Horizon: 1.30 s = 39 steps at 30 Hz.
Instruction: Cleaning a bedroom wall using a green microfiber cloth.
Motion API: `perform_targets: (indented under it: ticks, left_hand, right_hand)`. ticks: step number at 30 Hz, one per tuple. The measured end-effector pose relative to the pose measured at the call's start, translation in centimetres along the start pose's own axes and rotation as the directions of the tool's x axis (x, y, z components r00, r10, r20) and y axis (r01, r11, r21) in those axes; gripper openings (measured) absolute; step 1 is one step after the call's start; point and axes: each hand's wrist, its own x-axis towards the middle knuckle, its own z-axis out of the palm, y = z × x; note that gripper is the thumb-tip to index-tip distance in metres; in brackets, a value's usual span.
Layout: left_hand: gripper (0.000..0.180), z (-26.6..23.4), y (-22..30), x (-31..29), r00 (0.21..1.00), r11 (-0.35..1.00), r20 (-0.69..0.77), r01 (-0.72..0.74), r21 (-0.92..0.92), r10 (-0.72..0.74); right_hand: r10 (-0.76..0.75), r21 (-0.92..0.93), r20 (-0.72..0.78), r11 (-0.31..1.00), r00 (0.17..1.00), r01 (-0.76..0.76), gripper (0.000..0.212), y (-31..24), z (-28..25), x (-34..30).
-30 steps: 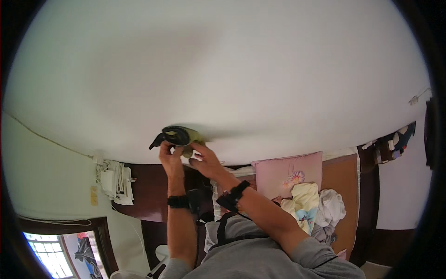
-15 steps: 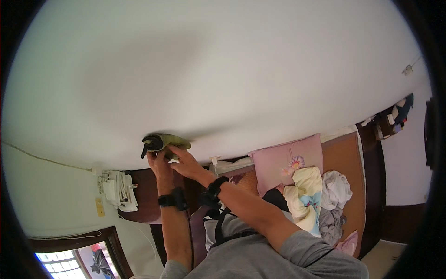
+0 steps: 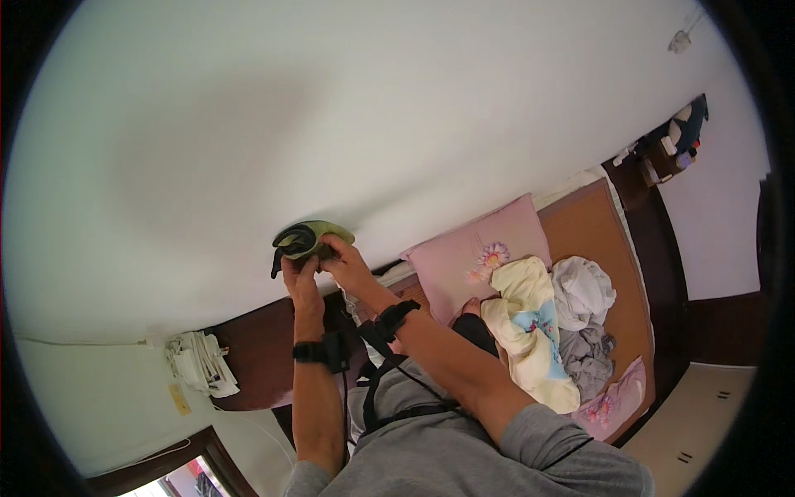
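Observation:
A rolled-up green and black cloth (image 3: 313, 234) is held up in front of the white wall, its spiral end facing left and a dark flap hanging from that end. My left hand (image 3: 303, 286) grips the roll from below, near the spiral end. On the right side, my right hand (image 3: 346, 265) closes its fingers on the green part. Both hands are closed and almost touch each other. Whether the cloth is a garment or some other textile I cannot tell.
Below right is a bed with a brown mat (image 3: 582, 229), a pink pillow (image 3: 489, 248), a cream quilt (image 3: 530, 331) and crumpled white and grey cloth (image 3: 584, 294). A dark wooden cabinet (image 3: 265, 356) stands at lower left, with stacked papers (image 3: 201, 364) on it. Black straps circle both wrists.
The view has tilted, so the bed and wall sit at a steeper slant. The roll appears slightly further right and higher, its coiled end showing more. Both hands still hold it.

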Motion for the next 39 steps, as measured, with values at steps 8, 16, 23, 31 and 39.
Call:
perform_targets:
  ticks: [8,16,23,31,39]
  left_hand:
    - [0.033,8.4,-2.9,-1.3,0.979,0.995,0.186,0.067,0.078,-0.081]
    - [0.029,15.7,-2.9,-2.2,0.944,0.984,0.303,0.091,0.151,-0.134]
    - [0.036,21.8,0.8,-3.6,0.987,0.979,0.152,-0.074,0.191,0.045]
    - [0.041,17.8,-8.6,-0.5,0.974,0.975,0.077,0.207,0.084,-0.213]
    - [0.042,17.4,-11.6,0.1,0.875,0.850,0.128,0.405,0.336,-0.467]
  right_hand:
    - [0.012,0.158,-0.117,0.987,0.993,0.007,0.046,-2.6,-10.0,-0.6]
    - [-0.076,0.163,-0.244,0.980,0.967,0.118,0.047,-9.8,-15.8,-2.4]
    - [-0.419,-0.367,-0.259,0.876,0.870,0.313,0.063,-16.4,-15.4,-4.6]
    - [-0.345,-0.435,-0.398,0.887,0.850,0.157,0.058,-5.2,-16.5,-3.1]
    - [-0.136,-0.266,-0.577,0.963,0.805,-0.028,0.054,-0.3,-19.2,-2.2]
